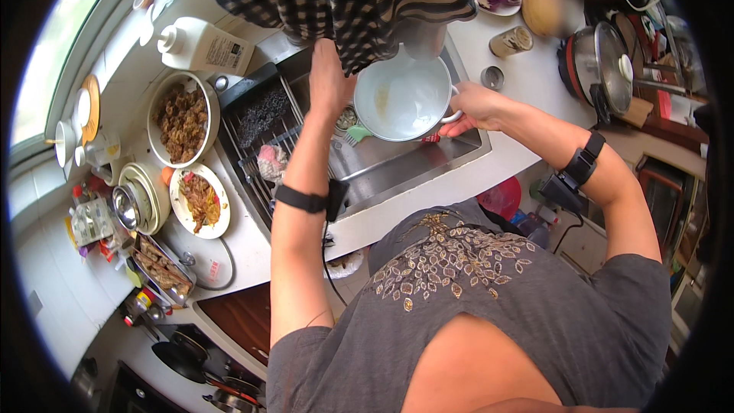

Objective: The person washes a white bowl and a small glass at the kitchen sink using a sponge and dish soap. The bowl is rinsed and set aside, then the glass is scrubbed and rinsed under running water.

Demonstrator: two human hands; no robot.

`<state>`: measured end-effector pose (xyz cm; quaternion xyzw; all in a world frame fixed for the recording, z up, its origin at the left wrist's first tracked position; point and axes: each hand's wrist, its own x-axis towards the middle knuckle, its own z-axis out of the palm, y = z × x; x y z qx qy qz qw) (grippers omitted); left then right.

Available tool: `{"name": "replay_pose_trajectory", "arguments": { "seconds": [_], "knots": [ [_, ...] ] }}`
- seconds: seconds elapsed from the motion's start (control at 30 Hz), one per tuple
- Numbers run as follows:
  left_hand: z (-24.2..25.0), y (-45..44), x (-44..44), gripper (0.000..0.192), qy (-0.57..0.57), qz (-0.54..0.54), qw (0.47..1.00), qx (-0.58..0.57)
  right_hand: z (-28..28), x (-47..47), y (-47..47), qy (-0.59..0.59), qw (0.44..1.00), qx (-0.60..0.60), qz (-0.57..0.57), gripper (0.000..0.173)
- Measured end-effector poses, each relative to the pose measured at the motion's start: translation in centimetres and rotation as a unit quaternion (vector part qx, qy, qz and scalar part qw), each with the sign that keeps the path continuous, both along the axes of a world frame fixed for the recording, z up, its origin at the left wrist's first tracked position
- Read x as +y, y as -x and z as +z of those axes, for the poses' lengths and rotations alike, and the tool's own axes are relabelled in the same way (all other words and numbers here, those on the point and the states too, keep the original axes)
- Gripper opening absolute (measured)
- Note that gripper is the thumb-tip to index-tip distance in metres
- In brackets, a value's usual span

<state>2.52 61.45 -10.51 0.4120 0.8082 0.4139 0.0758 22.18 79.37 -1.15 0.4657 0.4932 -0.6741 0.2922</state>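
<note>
My right hand grips the handle of a white pot at its right side, over the metal sink. Some yellowish residue shows on the pot's inside. My left hand reaches up beside the pot's left edge; hanging checked cloth and the hand's angle hide its fingers, so its hold cannot be told. A green brush with pale bristles lies in the sink below the pot. Left of my forearm, a pink and white cloth or scrubber rests on the metal rack.
Checked and striped cloth hangs across the top. Left of the sink stand a bowl of brown food, a plate of food and a white jug. At right are a glass jar, a small metal cup and a lidded pan.
</note>
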Motion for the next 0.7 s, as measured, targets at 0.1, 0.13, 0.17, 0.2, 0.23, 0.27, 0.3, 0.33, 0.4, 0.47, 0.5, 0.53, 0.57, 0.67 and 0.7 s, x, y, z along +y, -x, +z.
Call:
{"name": "replay_pose_trajectory", "arguments": {
  "seconds": [0.1, 0.13, 0.17, 0.2, 0.23, 0.27, 0.3, 0.33, 0.4, 0.47, 0.5, 0.53, 0.57, 0.67, 0.7],
  "knots": [
    [-1.1, -4.1, -1.8, 0.059, 0.053, 0.053, 0.997, -0.015, -0.1, 0.6, 1.1, -0.016, 0.996, 0.013, 0.09, 0.04],
    [-0.7, -4.8, -1.6, 0.06, 0.062, 0.043, 0.997, -0.02, -0.3, 1.0, 1.4, -0.021, 0.992, 0.019, 0.125, 0.04],
    [-0.4, -5.1, -1.0, 0.061, 0.056, 0.022, 0.998, 0.026, -0.5, 1.4, 1.6, -0.025, 0.987, 0.025, 0.157, 0.04],
    [0.4, -5.3, 0.1, 0.058, 0.051, -0.016, 0.997, 0.054, 0.2, 1.4, 1.7, -0.04, 0.982, 0.037, 0.183, 0.04],
    [1.3, -5.3, 1.3, 0.055, 0.044, -0.054, 0.994, 0.082, 0.1, 1.6, 1.8, -0.058, 0.973, 0.043, 0.219, 0.041],
    [1.8, -5.4, 3.0, 0.054, 0.086, -0.075, 0.988, 0.101, 0.0, 1.8, 1.7, -0.076, 0.963, 0.049, 0.252, 0.041],
    [2.1, -5.3, 4.7, 0.054, 0.127, -0.095, 0.98, 0.119, 0.0, 2.1, 1.7, -0.094, 0.952, 0.055, 0.287, 0.041],
    [1.9, -5.0, 5.6, 0.052, 0.144, -0.09, 0.982, 0.083, 0.0, 2.5, 1.7, -0.118, 0.943, 0.068, 0.302, 0.042],
    [1.3, -4.4, 6.9, 0.048, 0.151, -0.06, 0.986, -0.04, -0.1, 3.3, 1.2, -0.164, 0.928, 0.092, 0.323, 0.043],
    [-2.4, -2.2, 5.8, 0.047, 0.116, -0.061, 0.989, -0.069, 0.6, 3.7, 0.7, -0.191, 0.924, 0.09, 0.318, 0.052],
    [-4.2, -1.2, 4.9, 0.046, 0.1, -0.058, 0.99, -0.083, 0.7, 3.8, 0.4, -0.206, 0.929, 0.12, 0.284, 0.052],
    [-3.2, -1.9, 4.5, 0.046, 0.101, -0.029, 0.988, -0.114, 0.8, 4.5, -0.6, -0.226, 0.936, 0.14, 0.232, 0.053],
    [-2.4, -2.6, 4.8, 0.047, 0.104, 0.0, 0.984, -0.145, 0.7, 5.2, -1.5, -0.246, 0.939, 0.16, 0.182, 0.053],
    [-6.3, -5.1, 4.0, 0.051, 0.009, 0.12, 0.929, -0.35, -0.1, 5.1, -1.4, -0.279, 0.933, 0.198, 0.112, 0.057],
    [-8.5, -6.9, 4.2, 0.05, -0.032, 0.161, 0.899, -0.405, 0.1, 4.7, -1.1, -0.292, 0.929, 0.212, 0.086, 0.056]
  ]
}}
